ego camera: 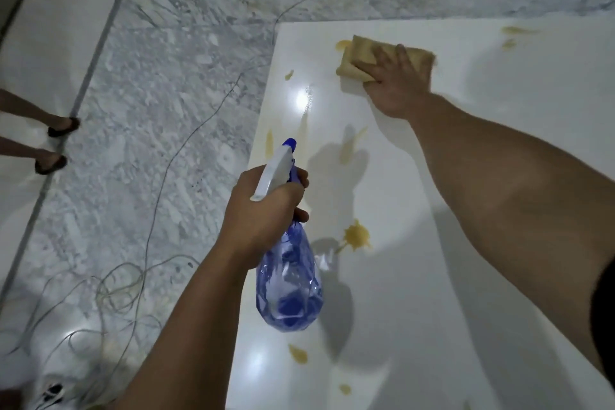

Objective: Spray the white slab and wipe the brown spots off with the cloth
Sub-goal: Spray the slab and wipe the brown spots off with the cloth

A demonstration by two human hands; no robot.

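Cloth [366,58] under right hand [397,83]

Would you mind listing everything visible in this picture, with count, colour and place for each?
white slab: one, glossy white, right half of the view, lying on the floor
brown spots: several, yellow-brown, scattered over the slab
cloth: one, tan, folded, at the far end of the slab
spray bottle: one, clear blue with a white and blue head, held over the slab's left edge
floor: grey-white marble, left and top
cable: thin, pale, trailing across the floor into loops at lower left
bystander's feet: two, in dark sandals, left edge
left hand: grips the bottle's neck
right hand: presses on the cloth
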